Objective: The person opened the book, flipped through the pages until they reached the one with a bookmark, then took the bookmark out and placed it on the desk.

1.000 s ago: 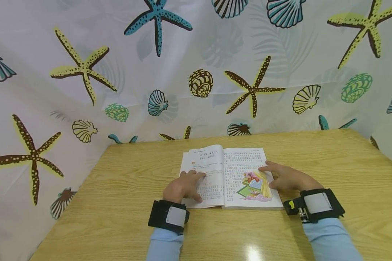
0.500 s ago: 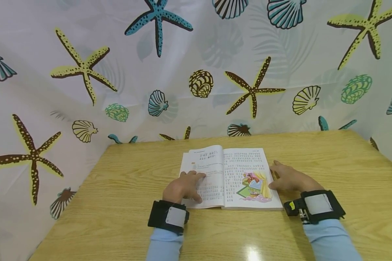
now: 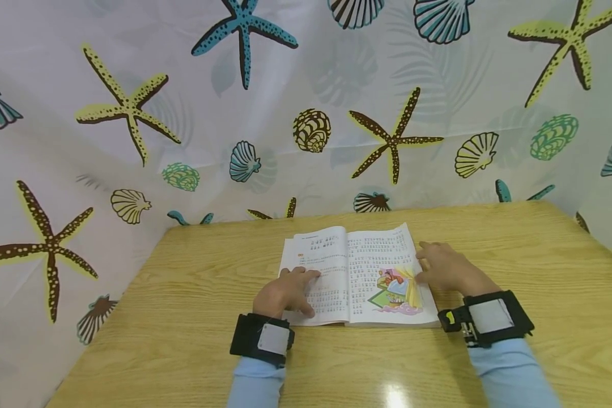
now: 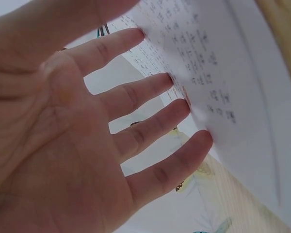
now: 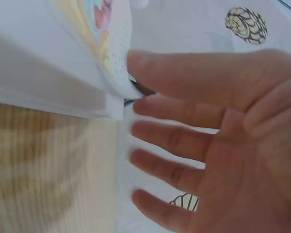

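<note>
An open book (image 3: 359, 277) lies on the table, with printed text on both pages and a colour picture low on the right page. My left hand (image 3: 284, 292) rests on the left page, fingers spread and fairly straight. In the left wrist view its fingertips (image 4: 200, 141) touch the printed paper. At the book's right edge my right hand (image 3: 446, 269) pinches the right-hand page (image 5: 117, 53) by its outer edge, between thumb and index finger, its other fingers extended. That page bends up from the stack, its far corner raised.
The book sits on a light wooden table (image 3: 209, 272). A white cloth (image 3: 275, 119) printed with starfish and shells hangs behind the table and along its sides. Each wrist wears a black strap (image 3: 497, 317) over a light blue sleeve (image 3: 512, 368).
My right hand has left the page's surface, drawn back to the book's right edge and taken hold of the page, whose far corner now lifts. The left hand stays put.
</note>
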{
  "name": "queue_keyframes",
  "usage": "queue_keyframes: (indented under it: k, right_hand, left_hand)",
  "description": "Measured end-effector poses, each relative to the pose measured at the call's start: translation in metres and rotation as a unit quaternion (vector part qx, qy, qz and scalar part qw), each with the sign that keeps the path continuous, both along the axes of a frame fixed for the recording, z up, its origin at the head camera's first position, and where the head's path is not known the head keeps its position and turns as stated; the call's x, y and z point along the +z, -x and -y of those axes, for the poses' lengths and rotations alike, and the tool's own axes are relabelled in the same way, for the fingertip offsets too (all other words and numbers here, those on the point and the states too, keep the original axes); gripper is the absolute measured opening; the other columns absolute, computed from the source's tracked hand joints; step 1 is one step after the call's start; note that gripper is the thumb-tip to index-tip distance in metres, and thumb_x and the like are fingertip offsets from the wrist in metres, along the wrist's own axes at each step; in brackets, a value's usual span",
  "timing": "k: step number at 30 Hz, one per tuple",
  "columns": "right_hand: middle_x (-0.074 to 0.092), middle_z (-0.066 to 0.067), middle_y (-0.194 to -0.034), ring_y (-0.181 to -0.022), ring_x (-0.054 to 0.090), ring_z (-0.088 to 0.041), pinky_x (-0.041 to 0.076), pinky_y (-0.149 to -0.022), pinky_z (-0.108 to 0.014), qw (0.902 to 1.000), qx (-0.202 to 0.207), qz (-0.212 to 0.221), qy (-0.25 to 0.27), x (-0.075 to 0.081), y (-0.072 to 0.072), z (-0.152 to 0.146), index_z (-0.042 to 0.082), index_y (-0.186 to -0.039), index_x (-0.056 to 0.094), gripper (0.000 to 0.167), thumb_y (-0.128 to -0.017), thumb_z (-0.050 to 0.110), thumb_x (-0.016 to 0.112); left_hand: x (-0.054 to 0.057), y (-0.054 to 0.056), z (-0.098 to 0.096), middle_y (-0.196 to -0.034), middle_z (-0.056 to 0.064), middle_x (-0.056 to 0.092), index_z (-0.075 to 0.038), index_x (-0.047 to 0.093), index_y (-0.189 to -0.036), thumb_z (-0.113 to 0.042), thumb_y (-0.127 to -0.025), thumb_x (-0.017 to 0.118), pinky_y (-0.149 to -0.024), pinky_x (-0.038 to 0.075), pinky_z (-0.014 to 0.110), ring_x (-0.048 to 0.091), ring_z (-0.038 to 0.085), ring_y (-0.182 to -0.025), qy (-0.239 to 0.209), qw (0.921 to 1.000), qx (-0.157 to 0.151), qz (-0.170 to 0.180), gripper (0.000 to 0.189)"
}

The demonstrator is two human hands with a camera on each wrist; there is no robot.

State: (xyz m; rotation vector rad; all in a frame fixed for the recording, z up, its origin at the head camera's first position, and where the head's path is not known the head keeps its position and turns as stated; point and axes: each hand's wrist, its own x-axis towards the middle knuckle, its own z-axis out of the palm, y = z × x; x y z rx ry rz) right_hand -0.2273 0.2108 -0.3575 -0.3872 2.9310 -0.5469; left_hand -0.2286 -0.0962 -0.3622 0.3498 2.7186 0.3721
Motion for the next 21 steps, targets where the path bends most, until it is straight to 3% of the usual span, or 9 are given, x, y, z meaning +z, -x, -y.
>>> queue_keyframes:
  k: [3, 5, 9, 16, 21]
  right_hand:
    - [0.068, -0.026, -0.099, -0.091, 0.066, -0.038, 0.057, -0.083, -0.05, 0.9933, 0.01, 0.024, 0.113, 0.0, 0.0, -0.009, -0.017, -0.111, 0.064, 0.03, -0.091, 0.005, 0.071]
    - [0.067, -0.013, -0.079, -0.072, 0.065, -0.025, 0.059, -0.069, -0.039, 0.9803, 0.022, 0.062, 0.186, -0.002, 0.001, -0.014, -0.016, -0.104, 0.065, 0.022, -0.093, 0.002, 0.066]
    - [0.062, -0.004, -0.064, -0.061, 0.061, -0.017, 0.058, -0.06, -0.032, 0.9553, 0.026, 0.123, 0.268, -0.007, 0.003, -0.021, -0.013, -0.098, 0.067, 0.016, -0.097, 0.001, 0.059]
    - [0.063, -0.004, -0.066, -0.062, 0.061, -0.017, 0.059, -0.061, -0.032, 0.9512, 0.016, 0.134, 0.277, -0.009, 0.003, -0.023, -0.011, -0.098, 0.067, 0.017, -0.099, 0.002, 0.057]
    - [0.069, -0.011, -0.088, -0.081, 0.067, -0.025, 0.06, -0.075, -0.04, 0.9363, 0.048, 0.14, 0.319, -0.004, 0.003, -0.015, -0.014, -0.119, 0.06, 0.04, -0.111, 0.019, 0.04]
  left_hand:
    - [-0.001, 0.0, 0.0, -0.153, 0.01, 0.044, -0.019, 0.05, -0.151, -0.016, -0.078, 0.09, -0.102, 0.047, 0.055, 0.043, 0.036, -0.131, 0.0, 1.0, 0.001, 0.0, 0.083]
    - [-0.001, 0.0, 0.0, -0.154, 0.01, 0.044, -0.02, 0.05, -0.151, -0.016, -0.078, 0.09, -0.102, 0.046, 0.055, 0.042, 0.036, -0.131, -0.002, 1.0, 0.004, 0.001, 0.083]
    - [-0.002, 0.001, 0.0, -0.153, 0.01, 0.044, -0.02, 0.05, -0.151, -0.015, -0.078, 0.09, -0.103, 0.046, 0.055, 0.042, 0.035, -0.13, -0.002, 1.0, 0.006, 0.002, 0.083]
    - [-0.002, 0.001, 0.001, -0.154, 0.01, 0.044, -0.019, 0.05, -0.151, -0.016, -0.078, 0.09, -0.103, 0.045, 0.056, 0.042, 0.036, -0.133, -0.004, 1.0, 0.005, 0.002, 0.083]
    - [-0.001, 0.001, 0.003, -0.154, 0.01, 0.043, -0.02, 0.05, -0.152, -0.015, -0.079, 0.089, -0.104, 0.045, 0.056, 0.041, 0.036, -0.133, -0.007, 0.9999, 0.01, 0.006, 0.083]
